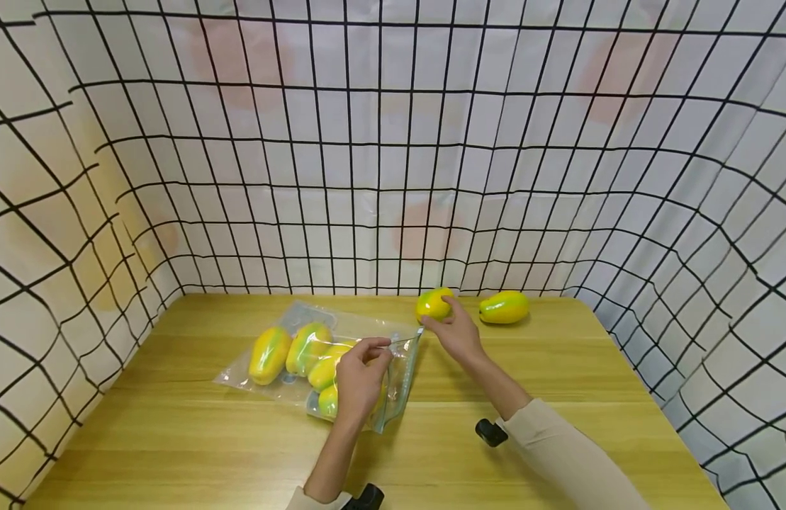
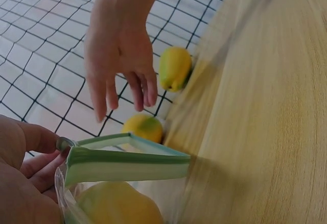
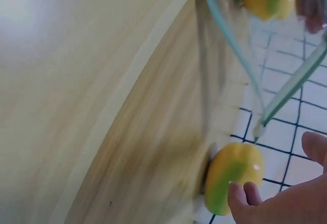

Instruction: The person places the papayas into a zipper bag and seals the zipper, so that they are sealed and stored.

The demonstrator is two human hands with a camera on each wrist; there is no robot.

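Observation:
My left hand (image 1: 362, 375) pinches the upper rim of a clear zip bag (image 1: 402, 382) between thumb and fingers. Its greenish zip strip (image 2: 127, 167) gapes apart in the left wrist view. Inside the bag lie several yellow-green papayas (image 1: 269, 355), some partly hidden by the left hand. Just beyond the bag's mouth, my right hand (image 1: 461, 333) reaches over a loose papaya (image 1: 433, 303), thumb and fingers spread. The right wrist view shows fingertips (image 3: 237, 196) overlapping that papaya; whether they touch it I cannot tell.
Another papaya (image 1: 504, 307) lies on the wooden table (image 1: 239, 446), right of the right hand. A black grid net (image 1: 380, 142) before pale sheeting rises at the back and both sides. Dark wrist cameras (image 1: 491, 432) sit at the sleeves.

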